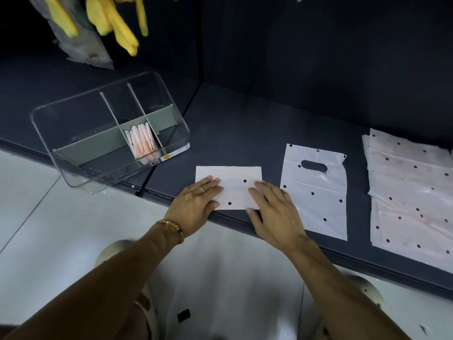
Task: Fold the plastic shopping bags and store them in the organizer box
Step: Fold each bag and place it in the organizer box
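A white, black-dotted plastic bag folded into a rectangle [234, 177] lies near the front edge of the dark shelf. My left hand [196, 204] presses flat on its left part, fingers straight. My right hand [272, 207] presses flat on its right part. Just to the right lies an unfolded dotted bag [316, 192] with a cut-out handle. A stack of more dotted bags [411, 192] lies at the far right. The clear organizer box [73, 173] stands at the left, with several folded bags [142, 141] upright in its middle compartment.
The dark shelf [245, 123] has a dark back wall behind it. Yellow gloves [117, 23] and a plastic packet hang at the upper left. Pale floor tiles and my shoes show below the shelf edge.
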The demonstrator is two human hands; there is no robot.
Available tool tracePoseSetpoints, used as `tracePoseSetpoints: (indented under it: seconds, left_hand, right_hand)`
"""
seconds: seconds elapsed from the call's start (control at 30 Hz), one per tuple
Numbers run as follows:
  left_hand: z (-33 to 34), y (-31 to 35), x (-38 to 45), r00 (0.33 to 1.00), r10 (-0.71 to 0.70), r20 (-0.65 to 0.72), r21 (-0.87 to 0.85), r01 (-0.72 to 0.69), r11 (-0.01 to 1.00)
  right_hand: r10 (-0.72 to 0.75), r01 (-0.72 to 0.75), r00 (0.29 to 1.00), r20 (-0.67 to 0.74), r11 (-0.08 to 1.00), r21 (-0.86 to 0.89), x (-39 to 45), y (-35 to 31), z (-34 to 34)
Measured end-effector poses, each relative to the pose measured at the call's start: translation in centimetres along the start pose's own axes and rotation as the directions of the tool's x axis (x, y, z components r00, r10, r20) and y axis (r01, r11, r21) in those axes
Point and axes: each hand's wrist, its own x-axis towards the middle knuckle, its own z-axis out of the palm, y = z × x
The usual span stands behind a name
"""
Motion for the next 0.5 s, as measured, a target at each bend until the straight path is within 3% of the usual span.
tracePoseSetpoints:
  seconds: [0.1,0.27,0.4,0.5]
  left_hand:
    - [-0.1,0.0,0.1,0.999,-0.015,0.046,-0.001,0.015,1.0]
    - [-0.1,0.0,-0.2,0.998,-0.025,0.059,0.001,0.025,1.0]
    - [-0.3,0.2,-0.2,1.0,-0.017,0.025,0.027,0.016,1.0]
    - [-1.1,0.3,0.2,1.0,-0.007,0.014,0.02,0.007,1.0]
  right_hand:
    - [-0.094,0.094,0.995,-0.04,0.996,-0.005,0.4,-0.8,0.2]
    - [-0.07,0.068,0.997,-0.032,0.996,-0.052,1.2,-1.0,0.3]
    - [-0.024,0.025,0.999,-0.032,1.0,0.009,1.6,-1.2,-0.2]
    - [-0.009,0.008,0.999,0.036,1.0,0.02,1.7,-0.9,-0.8]
